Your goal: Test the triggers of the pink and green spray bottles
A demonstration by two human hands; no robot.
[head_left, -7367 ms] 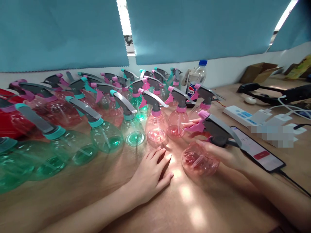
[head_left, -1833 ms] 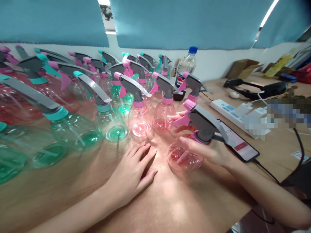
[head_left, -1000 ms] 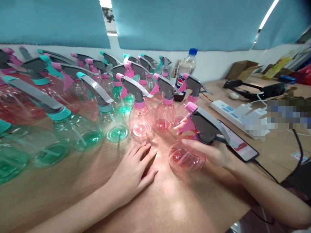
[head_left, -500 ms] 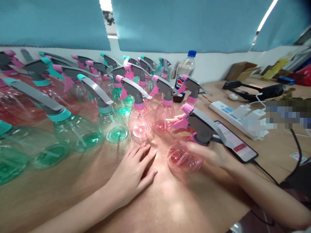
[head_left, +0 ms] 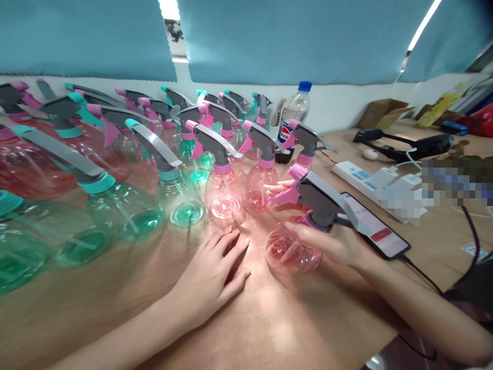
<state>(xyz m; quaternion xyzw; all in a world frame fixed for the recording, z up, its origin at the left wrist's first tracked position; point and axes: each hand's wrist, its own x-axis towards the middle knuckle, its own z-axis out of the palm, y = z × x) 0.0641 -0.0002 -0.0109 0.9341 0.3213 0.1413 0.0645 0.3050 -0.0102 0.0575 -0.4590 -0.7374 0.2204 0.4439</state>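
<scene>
My right hand (head_left: pixel 323 239) is wrapped round the neck of a pink spray bottle (head_left: pixel 290 254) with a grey and pink head; its fingers partly show behind the pink trigger. Flat on the brown tabletop (head_left: pixel 246 334), my left hand (head_left: pixel 215 264) rests with nothing in it, thumb apart from the fingers. Just beyond its fingertips stands another pink bottle (head_left: pixel 224 200), with a similar one (head_left: pixel 261 190) to the right. To the left are green spray bottles, the closest upright one (head_left: pixel 181 205) having a teal collar.
Several more spray bottles fill the left and back. A blue-capped drink bottle (head_left: pixel 298 108) stands behind. On the right lie a phone (head_left: pixel 379 226) with a cable, a white power strip (head_left: pixel 360 180), black glasses (head_left: pixel 408 146) and an open cardboard box (head_left: pixel 381 114).
Both hands keep their places and the grip on the pink bottle is unchanged. The bottles on the left appear slightly farther right, as the view has shifted a little.
</scene>
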